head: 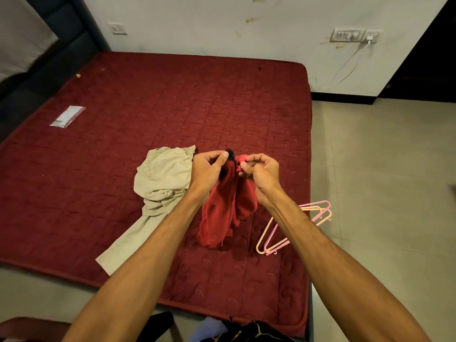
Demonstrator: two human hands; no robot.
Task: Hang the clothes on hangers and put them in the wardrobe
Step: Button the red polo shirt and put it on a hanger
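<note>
Left hand (pixel 209 166) and right hand (pixel 259 169) each pinch the red garment (pixel 222 206) near, perhaps, its collar; it hangs below them. 2 hangers (pixel 274 245) lie on the bed (pixel 148 99) below-right of the right hand, the nearer.

Limp red garment (pixel 222 206), beige garment (pixel 160 178), hangers (pixel 276 245)

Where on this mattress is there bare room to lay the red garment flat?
Free: the wide mattress stretch beyond the red garment, between the plastic packet and the far-right corner. Crowded: beige garment left of it, hangers at the right edge.
</note>
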